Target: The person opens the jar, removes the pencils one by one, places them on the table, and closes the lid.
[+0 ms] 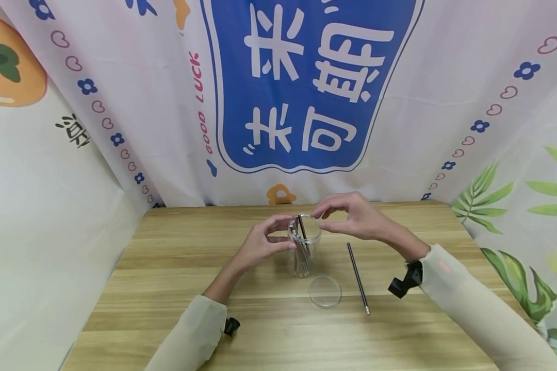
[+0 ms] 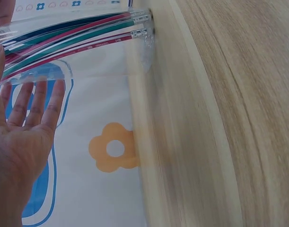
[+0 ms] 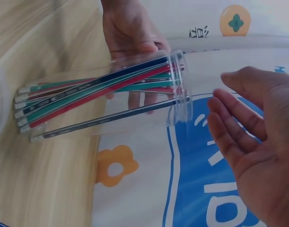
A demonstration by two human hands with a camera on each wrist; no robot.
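A clear plastic jar (image 1: 301, 260) stands upright on the table, holding several pencils (image 3: 83, 97) in dark, red and green, eraser ends down. My left hand (image 1: 260, 242) holds the jar near its upper part, thumb on one side and fingers on the other. At the jar's open mouth is my right hand (image 1: 353, 216), fingers spread loosely beside the rim; the right wrist view shows a gap between fingertips and rim, with nothing held. One dark pencil (image 3: 111, 118) leans apart from the bunch inside. A round clear lid (image 1: 325, 292) lies in front of the jar.
A single dark pencil (image 1: 358, 278) with a pale eraser end lies on the wooden table (image 1: 278, 335), right of the lid. Behind the table's far edge hangs a printed curtain (image 1: 390, 180).
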